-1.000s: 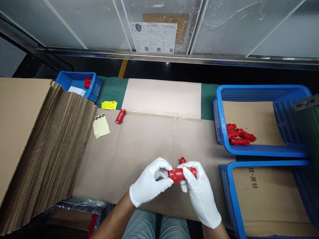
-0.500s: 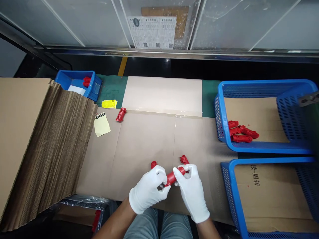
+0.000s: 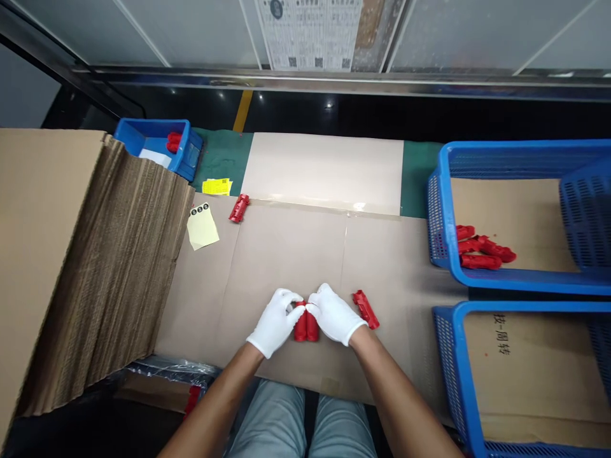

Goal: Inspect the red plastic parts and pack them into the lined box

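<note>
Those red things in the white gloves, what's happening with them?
A person in white gloves sits at a table covered in cardboard. The left hand and right hand are pressed together around two small red plastic parts, held side by side just over the cardboard. Another red part lies right beside the right hand, and one more sits farther back near a yellow note. A blue basket on the right holds a few more red parts.
</note>
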A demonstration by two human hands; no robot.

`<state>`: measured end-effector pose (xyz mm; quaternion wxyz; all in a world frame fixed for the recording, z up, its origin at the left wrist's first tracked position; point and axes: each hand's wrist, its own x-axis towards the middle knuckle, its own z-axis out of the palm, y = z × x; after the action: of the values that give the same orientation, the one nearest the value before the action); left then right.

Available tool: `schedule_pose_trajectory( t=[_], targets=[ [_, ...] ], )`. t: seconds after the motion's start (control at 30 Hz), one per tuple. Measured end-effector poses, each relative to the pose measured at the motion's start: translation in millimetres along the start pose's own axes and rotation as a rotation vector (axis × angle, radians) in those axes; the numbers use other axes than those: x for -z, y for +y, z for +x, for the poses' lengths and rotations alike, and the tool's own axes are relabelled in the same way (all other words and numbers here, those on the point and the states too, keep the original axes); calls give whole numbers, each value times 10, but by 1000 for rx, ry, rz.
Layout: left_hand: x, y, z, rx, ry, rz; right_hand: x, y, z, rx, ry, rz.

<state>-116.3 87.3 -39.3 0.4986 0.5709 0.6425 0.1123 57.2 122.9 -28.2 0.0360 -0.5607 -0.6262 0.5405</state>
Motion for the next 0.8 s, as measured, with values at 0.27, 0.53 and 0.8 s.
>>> schedule_pose_trajectory(
  t=[0.27, 0.53, 0.8],
  targets=[
    [95, 40, -24, 95, 119, 43, 263, 36, -365, -149, 285, -91],
    [-235, 681, -19, 42, 74, -162, 322, 501, -761, -483, 321, -379],
    [-532, 1095, -123, 187, -109, -682, 281, 284, -1041, 153, 864, -345]
  ],
)
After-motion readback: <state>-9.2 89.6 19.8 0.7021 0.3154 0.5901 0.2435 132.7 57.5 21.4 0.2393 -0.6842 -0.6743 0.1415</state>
